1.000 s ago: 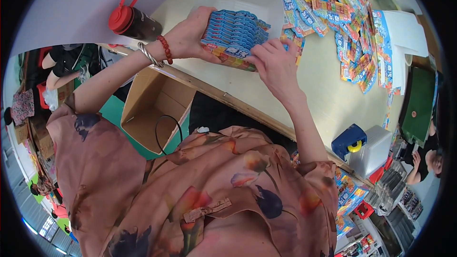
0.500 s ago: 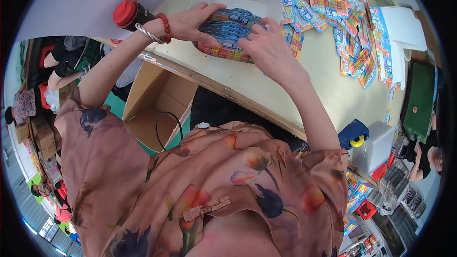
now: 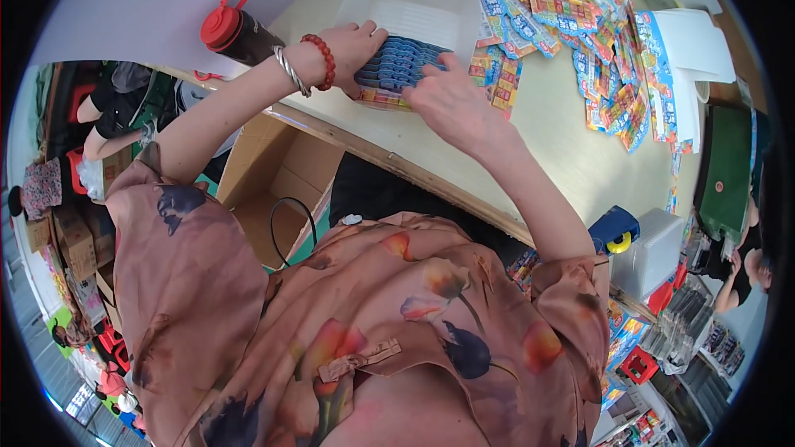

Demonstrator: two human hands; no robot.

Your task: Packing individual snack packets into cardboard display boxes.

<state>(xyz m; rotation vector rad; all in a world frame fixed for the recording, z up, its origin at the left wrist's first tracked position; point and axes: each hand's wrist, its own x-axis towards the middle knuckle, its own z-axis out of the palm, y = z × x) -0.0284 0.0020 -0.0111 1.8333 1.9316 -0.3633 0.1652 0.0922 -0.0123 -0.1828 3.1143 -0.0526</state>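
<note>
A thick stack of blue, colourfully printed packets [image 3: 401,64] is held between my two hands above the pale table. My left hand [image 3: 352,51], with a red bead bracelet and a silver bangle at the wrist, grips its left side. On the right side, the curled fingers of my right hand [image 3: 451,103] press against the stack. Row upon row of wavy packet tops faces up. Just beyond the stack stands a translucent plastic tub [image 3: 414,10]; its near part is hidden by the packets and my hands.
A big loose pile of similar packets [image 3: 571,25] spreads over the far right of the table [image 3: 546,149]. A dark bottle with a red lid [image 3: 240,33] stands at the left. An open cardboard box [image 3: 286,165] sits below the table edge. A blue tape dispenser [image 3: 613,230] lies at the right.
The stack has tipped so that its packet tops show closer together. My left hand has shifted to the right and down, and my right hand slightly left and down.
</note>
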